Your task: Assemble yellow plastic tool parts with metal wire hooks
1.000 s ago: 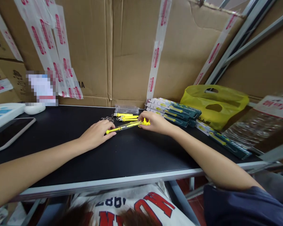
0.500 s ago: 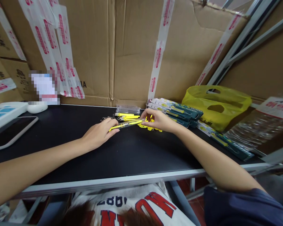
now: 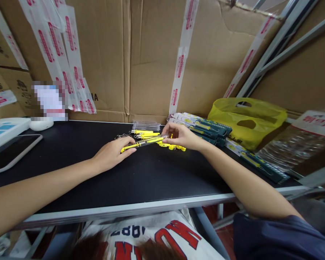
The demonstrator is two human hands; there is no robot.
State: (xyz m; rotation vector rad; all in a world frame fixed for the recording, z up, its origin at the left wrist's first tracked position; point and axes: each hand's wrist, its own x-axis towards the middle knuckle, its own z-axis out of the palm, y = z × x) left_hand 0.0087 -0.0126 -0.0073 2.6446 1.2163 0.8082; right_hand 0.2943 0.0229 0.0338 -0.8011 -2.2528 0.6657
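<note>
The left hand (image 3: 111, 153) lay palm-down on the black table (image 3: 141, 180), fingertips pinching the near end of a slim yellow tool in a clear sleeve (image 3: 143, 143). The right hand (image 3: 182, 136) pinched the far end between thumb and forefinger. So both hands were closed on the one piece, which spanned the gap between them just above the tabletop, at about 12 o'clock from the person's chest. Holding it by its two ends probably kept the thin piece straight and steady; that is a judgement.

Loose yellow plastic clips (image 3: 171, 146) lay just at 6 o'clock of the right hand, touching the table. More yellow tools (image 3: 146, 134) sat in a small heap at 12 o'clock of the held piece, with clear sleeves (image 3: 146, 126) behind them and a metal chain (image 3: 121, 137) at 9 o'clock of the heap.

Materials: tool glossy hard plastic, rod-shaped; sleeve transparent, stiff; table matte and dark with a pale metal edge. Flat carded packs (image 3: 203, 128), green and white, were fanned at 3 o'clock of the right hand. A crinkled yellow plastic bag (image 3: 249, 122) lay beyond them. Taped corrugated cardboard (image 3: 151, 54) formed the back wall. A white device (image 3: 5, 131) sat at 9 o'clock.
</note>
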